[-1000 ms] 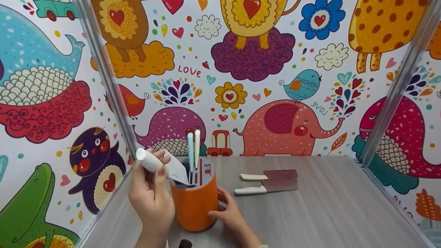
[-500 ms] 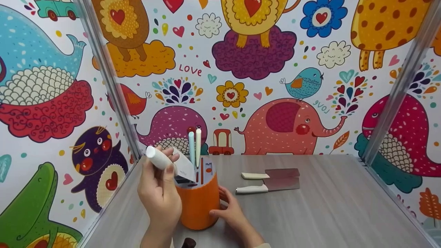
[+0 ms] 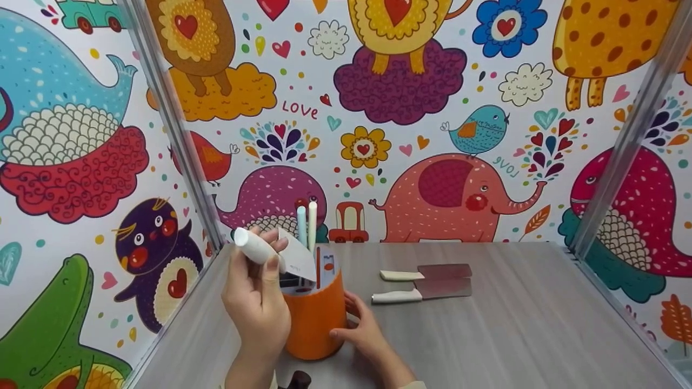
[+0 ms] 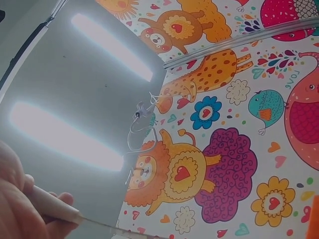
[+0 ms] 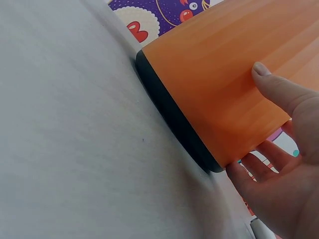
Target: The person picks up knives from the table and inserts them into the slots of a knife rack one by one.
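In the head view my left hand (image 3: 257,308) grips the white handle of a kitchen knife (image 3: 298,260). The broad blade slants down to the right, overlapping the slotted top of an orange knife block (image 3: 314,327). Seen from the left wrist, the fingers wrap the knife handle (image 4: 56,205) and the blade runs off the bottom edge. My right hand (image 3: 365,337) holds the block's right side, thumb in front and fingers behind. The right wrist view shows this right hand (image 5: 279,169) low on the block, near its black base (image 5: 174,117). Light blue (image 3: 301,227) and cream (image 3: 312,224) handles stand in the block.
Two cleavers lie on the table right of the block, one with a cream handle (image 3: 401,275), one with a white handle (image 3: 396,296). A dark brown rounded end (image 3: 300,380) shows at the front edge. Printed walls with metal corner posts (image 3: 600,140) enclose the table.
My left hand has moved right with the knife, bringing the blade further over the block's top. My right hand keeps its hold on the block. The head view has shifted slightly.
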{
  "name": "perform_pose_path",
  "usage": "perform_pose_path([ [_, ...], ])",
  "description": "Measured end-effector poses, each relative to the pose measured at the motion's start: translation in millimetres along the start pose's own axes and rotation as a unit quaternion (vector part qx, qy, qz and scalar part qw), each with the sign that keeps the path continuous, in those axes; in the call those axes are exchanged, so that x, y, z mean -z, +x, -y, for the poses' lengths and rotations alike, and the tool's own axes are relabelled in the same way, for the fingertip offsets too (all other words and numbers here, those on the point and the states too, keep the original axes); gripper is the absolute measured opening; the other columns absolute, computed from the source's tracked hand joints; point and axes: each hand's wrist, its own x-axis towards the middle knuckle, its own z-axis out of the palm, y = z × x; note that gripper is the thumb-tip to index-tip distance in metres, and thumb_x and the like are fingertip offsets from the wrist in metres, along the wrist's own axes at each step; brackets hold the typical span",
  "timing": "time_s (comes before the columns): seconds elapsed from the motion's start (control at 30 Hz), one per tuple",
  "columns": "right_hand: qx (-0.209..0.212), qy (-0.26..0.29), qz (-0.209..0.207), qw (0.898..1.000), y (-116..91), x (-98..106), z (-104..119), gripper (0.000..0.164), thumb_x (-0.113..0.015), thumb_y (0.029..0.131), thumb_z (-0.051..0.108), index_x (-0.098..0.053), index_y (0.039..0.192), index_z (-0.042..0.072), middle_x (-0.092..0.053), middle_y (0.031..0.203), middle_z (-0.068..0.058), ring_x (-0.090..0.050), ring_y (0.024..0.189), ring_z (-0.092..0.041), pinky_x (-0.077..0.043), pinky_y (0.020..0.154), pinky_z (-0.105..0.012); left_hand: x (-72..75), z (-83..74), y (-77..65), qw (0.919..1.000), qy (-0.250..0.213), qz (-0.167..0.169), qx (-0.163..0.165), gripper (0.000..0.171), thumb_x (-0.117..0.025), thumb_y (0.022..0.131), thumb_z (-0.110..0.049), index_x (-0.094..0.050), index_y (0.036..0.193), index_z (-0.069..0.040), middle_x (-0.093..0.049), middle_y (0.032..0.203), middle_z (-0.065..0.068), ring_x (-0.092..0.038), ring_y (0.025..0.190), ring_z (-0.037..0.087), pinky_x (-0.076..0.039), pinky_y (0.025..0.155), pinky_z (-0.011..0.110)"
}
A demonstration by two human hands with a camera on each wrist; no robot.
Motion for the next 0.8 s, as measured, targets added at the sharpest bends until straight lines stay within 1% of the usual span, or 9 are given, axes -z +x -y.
perform_pose_path([
  [0.07, 0.002, 0.001, 0.001, 1.000, 0.0, 0.0, -0.2, 0.091, -0.090, 0.087, 0.018, -0.040, 0.162, 0.008, -0.049, 0.162, -0.019, -0.048, 0.148, -0.040, -0.041, 0.122, -0.061, -1.6, 0.8, 0.0, 1.0000, -0.002, 0.000, -0.007, 0.037, -0.060, 0.101, 0.011, -0.054, 0.137, 0.013, -0.073, 0.125, 0.017, -0.073, 0.116, 0.006, -0.050, 0.113, 0.021],
  [0.17, 0.009, 0.005, -0.001, 1.000, 0.5, -0.4, -0.7, 0.092, -0.091, 0.084, 0.014, -0.040, 0.161, 0.006, -0.050, 0.160, -0.020, -0.049, 0.147, -0.040, -0.043, 0.121, -0.060, -5.1, 3.8, 0.6, 1.0000, -0.006, 0.000, -0.005, 0.036, -0.061, 0.100, 0.012, -0.054, 0.136, 0.014, -0.073, 0.125, 0.017, -0.073, 0.116, 0.006, -0.050, 0.112, 0.022],
  [0.3, 0.006, 0.009, -0.004, 1.000, 0.9, -0.8, -0.3, 0.094, -0.092, 0.083, 0.013, -0.041, 0.161, 0.005, -0.051, 0.159, -0.020, -0.050, 0.146, -0.039, -0.045, 0.120, -0.058, -10.5, 12.3, 1.3, 0.9997, -0.017, -0.002, 0.019, 0.037, -0.061, 0.100, 0.013, -0.053, 0.136, 0.016, -0.073, 0.126, 0.009, -0.074, 0.117, 0.009, -0.050, 0.112, 0.022],
  [0.4, -0.009, 0.012, -0.003, 1.000, 0.9, -0.5, -0.1, 0.094, -0.092, 0.084, 0.019, -0.041, 0.162, 0.009, -0.051, 0.161, -0.017, -0.049, 0.147, -0.037, -0.044, 0.121, -0.057, -13.9, 18.3, 1.2, 0.9994, -0.022, -0.005, 0.027, 0.037, -0.061, 0.099, 0.013, -0.053, 0.136, 0.016, -0.072, 0.126, 0.007, -0.074, 0.117, 0.010, -0.051, 0.111, 0.022],
  [0.5, -0.016, 0.016, -0.001, 1.000, 1.0, -0.5, -0.3, 0.093, -0.092, 0.085, 0.021, -0.041, 0.162, 0.011, -0.050, 0.162, -0.016, -0.048, 0.148, -0.037, -0.043, 0.122, -0.058, -17.7, 22.0, 1.1, 0.9996, -0.021, -0.002, 0.019, 0.037, -0.062, 0.099, 0.013, -0.054, 0.136, 0.015, -0.072, 0.126, 0.015, -0.073, 0.119, 0.009, -0.051, 0.112, 0.023],
  [0.63, -0.011, 0.014, -0.001, 1.000, 0.8, -0.3, -1.0, 0.093, -0.091, 0.086, 0.023, -0.040, 0.162, 0.010, -0.050, 0.162, -0.017, -0.048, 0.148, -0.038, -0.043, 0.122, -0.059, -23.6, 28.2, 1.4, 0.9997, -0.021, 0.014, 0.008, 0.037, -0.062, 0.099, 0.012, -0.054, 0.135, 0.015, -0.070, 0.127, 0.025, -0.071, 0.120, 0.004, -0.050, 0.112, 0.022],
  [0.73, -0.007, 0.010, -0.001, 1.000, 0.6, 0.0, -1.3, 0.093, -0.091, 0.086, 0.023, -0.041, 0.162, 0.008, -0.050, 0.161, -0.018, -0.048, 0.148, -0.039, -0.043, 0.122, -0.059, -27.9, 35.6, 1.2, 0.9996, -0.017, 0.019, 0.013, 0.036, -0.062, 0.100, 0.011, -0.054, 0.135, 0.015, -0.071, 0.127, 0.024, -0.071, 0.120, 0.004, -0.050, 0.111, 0.022],
  [0.8, -0.009, 0.011, -0.001, 1.000, 0.5, 0.3, -1.6, 0.093, -0.092, 0.085, 0.024, -0.041, 0.162, 0.009, -0.051, 0.161, -0.018, -0.048, 0.148, -0.039, -0.043, 0.122, -0.059, -30.8, 40.9, 0.3, 0.9995, -0.010, 0.021, 0.020, 0.036, -0.062, 0.100, 0.011, -0.055, 0.136, 0.012, -0.071, 0.127, 0.022, -0.073, 0.120, 0.011, -0.050, 0.111, 0.022],
])
